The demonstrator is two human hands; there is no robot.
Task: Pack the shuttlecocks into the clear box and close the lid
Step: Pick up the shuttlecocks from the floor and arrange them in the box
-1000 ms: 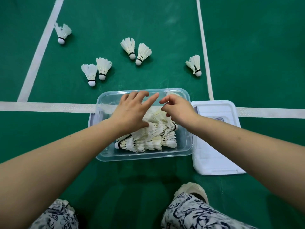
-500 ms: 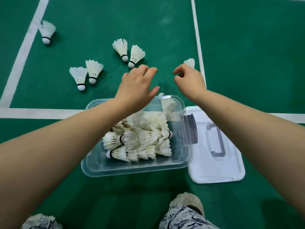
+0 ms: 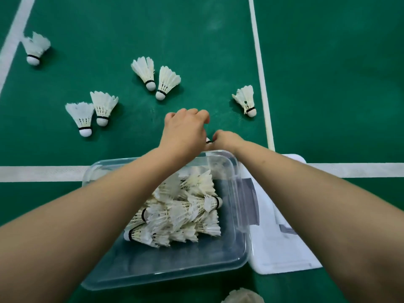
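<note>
**Six loose shuttlecocks (image 3: 165, 84) beyond a part-filled clear box (image 3: 166, 274)**

Six shuttlecocks lay on their sides on the green court floor (image 3: 328, 84), past the far rim of the box, with their corks turned toward the viewer. One lay alone at far left, touching a white court line (image 3: 13, 38). Two lay as a close pair left of centre and two more as a close pair farther back. The sixth lay alone just beside the line on the right.

The clear box stood open across the crosswise white line. It held a heap of packed shuttlecocks (image 3: 181, 215) that lay every way, filling its middle and right side, while the near part of its floor was bare. The white lid (image 3: 279, 248) lay flat on the floor just beside the right wall of the box, well apart from the box opening.

Both forearms reached across the box. The left hand (image 3: 184, 134) hung past the far rim with its back upward and its fingers curled downward out of sight, so it could not be told whether it held anything. The right hand (image 3: 227, 142) was just beside it, above the far right corner of the box. Its fingers were curled narrow onto a held shuttlecock (image 3: 208, 141). Only the black-banded cork of that one showed, in the gap between the two hands.
</note>
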